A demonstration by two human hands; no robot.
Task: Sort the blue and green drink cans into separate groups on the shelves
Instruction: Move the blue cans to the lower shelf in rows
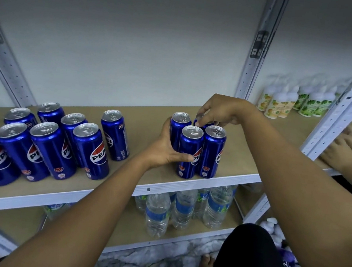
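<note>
Step in hand: grouping blue cans on the shelf (150, 116). Left hand (166, 152) grips the four-can cluster (190, 153); right hand (218, 112) pinches its rear can (205, 125). Next: close ranks; no green cans visible.

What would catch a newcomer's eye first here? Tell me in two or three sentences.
The cluster of four blue cans near the shelf's front edge, with the left hand wrapped round its side and the right hand pinching the back can's top. Next, the larger group of blue cans on the shelf's left. Water bottles stand on the shelf below.
</note>
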